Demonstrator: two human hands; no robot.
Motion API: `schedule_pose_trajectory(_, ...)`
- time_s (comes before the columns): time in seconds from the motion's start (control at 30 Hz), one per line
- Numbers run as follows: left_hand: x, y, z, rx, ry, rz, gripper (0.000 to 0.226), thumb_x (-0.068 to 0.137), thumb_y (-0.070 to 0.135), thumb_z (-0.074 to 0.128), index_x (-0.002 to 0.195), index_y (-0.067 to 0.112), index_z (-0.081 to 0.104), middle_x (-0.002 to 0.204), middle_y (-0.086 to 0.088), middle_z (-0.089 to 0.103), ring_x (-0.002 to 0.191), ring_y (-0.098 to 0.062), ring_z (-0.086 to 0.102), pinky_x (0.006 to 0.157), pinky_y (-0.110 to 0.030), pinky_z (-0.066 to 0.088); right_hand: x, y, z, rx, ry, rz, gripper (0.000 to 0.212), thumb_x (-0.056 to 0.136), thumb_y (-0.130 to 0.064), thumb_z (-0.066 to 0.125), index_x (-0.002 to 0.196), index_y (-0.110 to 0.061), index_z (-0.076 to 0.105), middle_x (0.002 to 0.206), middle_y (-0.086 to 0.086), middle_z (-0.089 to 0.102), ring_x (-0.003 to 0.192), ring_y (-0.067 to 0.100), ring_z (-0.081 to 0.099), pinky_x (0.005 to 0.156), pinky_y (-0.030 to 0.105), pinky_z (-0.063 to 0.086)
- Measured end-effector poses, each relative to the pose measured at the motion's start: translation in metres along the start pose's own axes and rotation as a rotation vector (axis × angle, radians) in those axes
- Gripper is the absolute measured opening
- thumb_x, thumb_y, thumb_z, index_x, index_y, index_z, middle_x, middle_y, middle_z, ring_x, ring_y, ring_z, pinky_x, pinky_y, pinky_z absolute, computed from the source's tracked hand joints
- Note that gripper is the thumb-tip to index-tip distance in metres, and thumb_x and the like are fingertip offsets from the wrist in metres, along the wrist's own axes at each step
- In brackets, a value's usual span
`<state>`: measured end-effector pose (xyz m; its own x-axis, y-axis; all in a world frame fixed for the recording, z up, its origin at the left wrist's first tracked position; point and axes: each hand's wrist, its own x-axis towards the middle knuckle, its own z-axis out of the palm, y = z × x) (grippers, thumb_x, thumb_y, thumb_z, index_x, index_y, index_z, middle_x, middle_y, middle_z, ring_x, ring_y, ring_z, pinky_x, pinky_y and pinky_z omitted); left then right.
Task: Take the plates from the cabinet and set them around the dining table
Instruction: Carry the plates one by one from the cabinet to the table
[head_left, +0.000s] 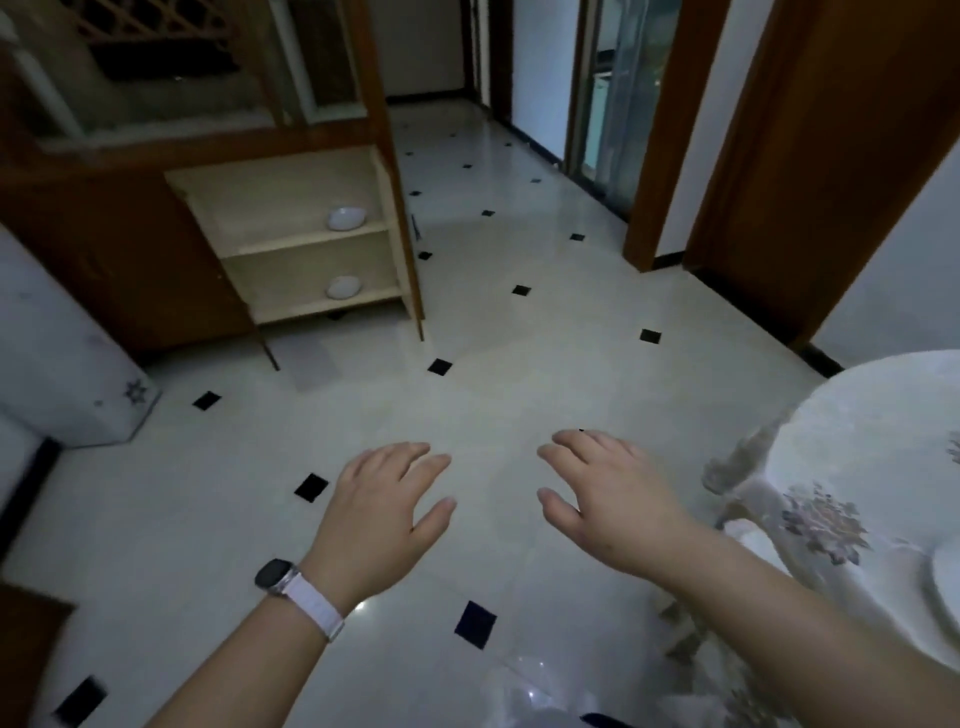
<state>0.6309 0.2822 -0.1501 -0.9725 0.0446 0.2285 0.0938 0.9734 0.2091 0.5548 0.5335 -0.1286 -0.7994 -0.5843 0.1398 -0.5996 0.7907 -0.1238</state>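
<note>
Left hand (384, 512) and right hand (608, 499), both empty with fingers loosely spread, hung over the floor (519, 374); upper plate (346, 218) and lower plate (343, 287) sat far left in the open cabinet (270, 202), one per shelf, nearer the left hand; dining table (857, 426) near right.

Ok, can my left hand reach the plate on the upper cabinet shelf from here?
Probably not yet: the left hand hangs over floor well short of the plate. The cabinet is open, nothing blocks.
</note>
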Motion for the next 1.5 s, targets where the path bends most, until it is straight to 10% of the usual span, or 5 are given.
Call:
schedule_pose_trajectory(0.83, 0.266, -0.111, 0.036, 0.054, 0.042, -0.335, 0.050, 0.088, 0.052, 0.044, 0.127, 0.025, 0.060, 0.127, 0.000, 0.062, 0.117, -0.022, 0.056, 0.099, -0.040, 0.039, 0.348, 0.096, 0.043, 0.113, -0.154, -0.326, 0.052, 0.087, -0.053, 0.037, 0.120, -0.020, 0.060, 0.124, 0.002, 0.061, 0.113, 0.026, 0.056, 0.092, 0.041, 0.045)
schedule_pose_trajectory(1.5, 0.375, -0.404, -0.006, 0.018, 0.132, -0.446, 0.051, 0.089, 0.052, 0.042, 0.129, 0.024, 0.058, 0.126, 0.001, 0.062, 0.117, -0.022, 0.056, 0.097, -0.042, 0.042, 0.641, -0.063, 0.090, 0.042, -0.157, -0.414, 0.050, 0.095, -0.051, 0.038, 0.137, -0.025, 0.045, 0.142, -0.004, 0.045, 0.130, 0.019, 0.038, 0.105, 0.036, 0.031)
